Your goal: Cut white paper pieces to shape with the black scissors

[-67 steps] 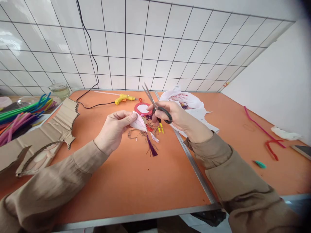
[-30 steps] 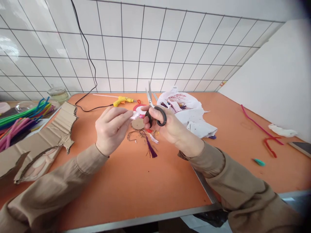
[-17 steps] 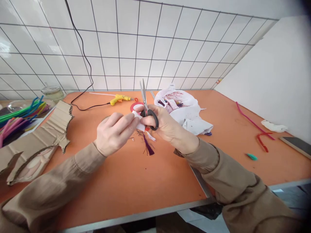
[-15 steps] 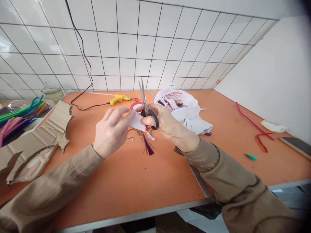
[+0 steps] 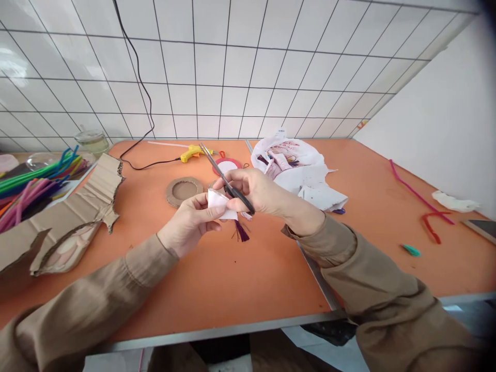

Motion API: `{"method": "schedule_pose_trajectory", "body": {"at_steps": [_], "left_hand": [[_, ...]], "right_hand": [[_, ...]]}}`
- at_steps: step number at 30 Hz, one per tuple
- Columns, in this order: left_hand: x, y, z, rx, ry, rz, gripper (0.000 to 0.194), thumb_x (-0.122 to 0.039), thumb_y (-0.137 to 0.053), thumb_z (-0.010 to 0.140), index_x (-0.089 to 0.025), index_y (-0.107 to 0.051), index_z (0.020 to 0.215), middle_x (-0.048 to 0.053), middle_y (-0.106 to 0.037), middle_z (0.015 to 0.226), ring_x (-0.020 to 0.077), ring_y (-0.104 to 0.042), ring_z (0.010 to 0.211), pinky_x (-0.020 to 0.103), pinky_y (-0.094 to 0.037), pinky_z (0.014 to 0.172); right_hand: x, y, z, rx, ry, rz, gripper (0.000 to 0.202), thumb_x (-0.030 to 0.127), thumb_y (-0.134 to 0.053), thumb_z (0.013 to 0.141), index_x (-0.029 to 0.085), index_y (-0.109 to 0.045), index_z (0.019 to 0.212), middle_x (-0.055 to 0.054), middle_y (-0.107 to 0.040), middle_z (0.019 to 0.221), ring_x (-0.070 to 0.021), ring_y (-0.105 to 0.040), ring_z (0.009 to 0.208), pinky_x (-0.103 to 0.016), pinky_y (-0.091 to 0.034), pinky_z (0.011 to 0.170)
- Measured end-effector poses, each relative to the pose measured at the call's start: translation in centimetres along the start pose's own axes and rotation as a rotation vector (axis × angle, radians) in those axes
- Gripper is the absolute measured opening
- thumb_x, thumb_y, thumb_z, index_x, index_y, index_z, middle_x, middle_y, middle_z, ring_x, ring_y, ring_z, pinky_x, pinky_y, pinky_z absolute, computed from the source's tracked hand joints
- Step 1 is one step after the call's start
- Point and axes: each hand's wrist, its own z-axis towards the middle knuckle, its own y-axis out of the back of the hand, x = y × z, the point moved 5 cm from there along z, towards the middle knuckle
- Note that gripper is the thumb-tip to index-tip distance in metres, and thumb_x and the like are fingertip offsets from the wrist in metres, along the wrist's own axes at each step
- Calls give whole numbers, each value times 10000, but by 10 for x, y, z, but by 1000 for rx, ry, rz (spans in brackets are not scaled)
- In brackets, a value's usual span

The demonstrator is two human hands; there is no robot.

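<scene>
Over the middle of the orange table, my left hand (image 5: 194,219) pinches a small folded piece of white paper (image 5: 217,203) between thumb and fingers. My right hand (image 5: 259,194) is closed around the black handles of a pair of scissors (image 5: 232,190), and its thumb touches the paper's right side. The blades point up and to the left, above the paper, and look nearly closed. Just below the hands lies a dark purple tassel (image 5: 242,231), its upper end partly hidden. Behind the left hand rests a cardboard ring (image 5: 183,191).
A yellow glue gun (image 5: 191,153) with a black cord lies at the back, near a red-and-white disc (image 5: 228,165). A white plastic bag (image 5: 294,160) of craft bits sits right of it. Cut cardboard (image 5: 77,201) and colourful pipe cleaners (image 5: 42,178) fill the left; a red pipe cleaner (image 5: 432,227) lies right.
My left hand has moved slightly down and now grips the paper firmly. The scissors have tilted from upright toward the left. The cardboard ring, hidden before, now shows.
</scene>
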Motion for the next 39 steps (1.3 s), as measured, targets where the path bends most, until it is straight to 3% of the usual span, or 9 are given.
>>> {"method": "schedule_pose_trajectory", "body": {"at_steps": [4,7,10,13,17,23,26,30,39], "left_hand": [[-2,6,-5,-122,-110,-14,298,-283,-912,579,-140,-715,750,17,-646,723,83,-527,608,184,-393,495],[-6,9,-10,-195,-194,-30,299,-301,-912,577,-150,-680,690,-36,-544,573,39,-366,488,178,-257,438],[-7,7,-12,-194,-226,-31,312,-334,-908,579,-149,-681,687,-42,-534,564,26,-272,457,200,-183,431],[-5,8,-13,-176,-196,-7,282,-341,-897,602,-162,-716,721,-8,-628,668,38,-358,485,208,-248,456],[3,12,-11,-112,-114,3,290,-340,-911,583,-187,-776,790,33,-712,851,125,-579,755,244,-447,667],[7,14,-12,-103,-106,-2,208,-306,-885,633,-187,-793,777,35,-728,860,133,-591,800,246,-454,692],[6,15,-13,-115,-137,-38,169,-280,-871,658,-195,-780,771,32,-740,867,143,-622,805,250,-468,689],[4,14,-12,-77,-163,-68,110,-250,-837,714,-195,-758,765,26,-746,846,129,-633,742,243,-481,654],[2,14,-11,-101,-164,-47,185,-241,-869,638,-139,-726,696,56,-729,730,121,-596,617,241,-483,571]], "right_hand": [[1,-1,1,-6,55,54,379,151,-704,645,137,-606,1011,42,-588,698,-87,-566,571,-199,-440,484],[1,-7,-3,-5,83,76,487,142,-716,637,156,-580,1105,31,-604,745,-105,-581,621,-219,-455,519],[1,-12,-8,-116,113,82,486,146,-746,639,174,-594,1100,34,-573,746,-112,-570,674,-239,-473,581],[-3,-17,-11,-165,89,61,442,161,-757,649,179,-613,1066,42,-554,721,-100,-528,628,-240,-449,562],[-4,-19,-13,-135,86,21,404,159,-743,652,179,-622,1037,34,-573,734,-108,-549,662,-252,-485,603],[-3,-20,-15,-122,101,-24,396,207,-766,684,174,-607,1045,18,-608,777,-124,-604,701,-272,-526,652],[-5,-17,-19,-44,141,3,399,370,-772,759,154,-615,1056,-19,-609,832,-148,-622,752,-308,-529,701],[-17,-11,-30,89,202,-32,590,622,-655,833,133,-621,1162,-51,-589,820,-189,-604,769,-328,-506,652],[-40,-16,-39,182,103,-93,693,681,-632,820,129,-619,1238,-55,-574,830,-162,-538,714,-267,-442,579]]}}
